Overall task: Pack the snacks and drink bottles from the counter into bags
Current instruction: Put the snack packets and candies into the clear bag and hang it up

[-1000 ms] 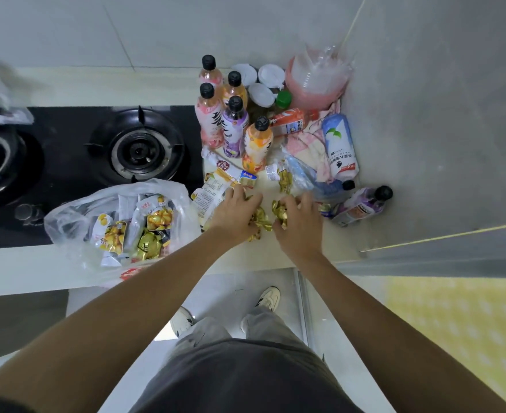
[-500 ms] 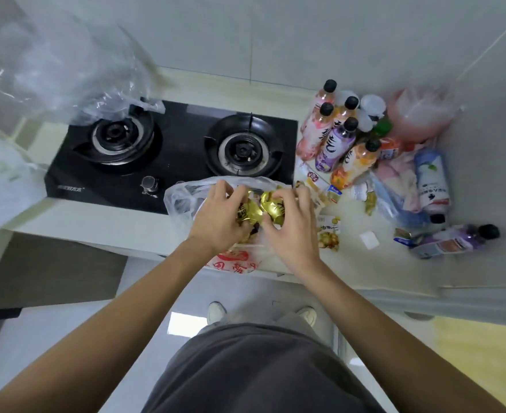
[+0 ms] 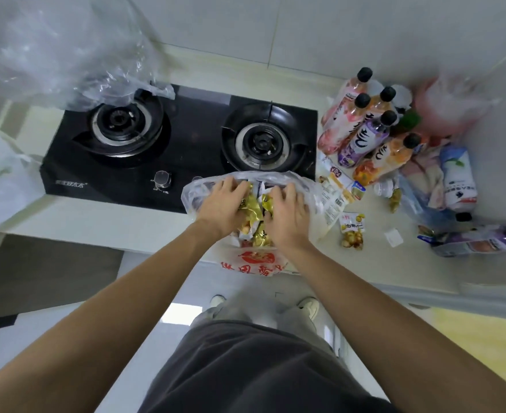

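A: Gold-wrapped snacks are gripped by the left hand and right hand, inside the clear bag at the desk's near edge.

B: Noted. Snacks should be released deep; the bag mouth is best kept spread. Bottles are left far right.

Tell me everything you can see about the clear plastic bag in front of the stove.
The clear plastic bag is thin, crinkled film with red print near its bottom. It lies on the counter edge in front of the stove's right burner, mouth open upward, its printed end hanging over the edge. Inside are gold-wrapped snacks and other packets. The left hand and right hand are both in its opening, on the snacks.
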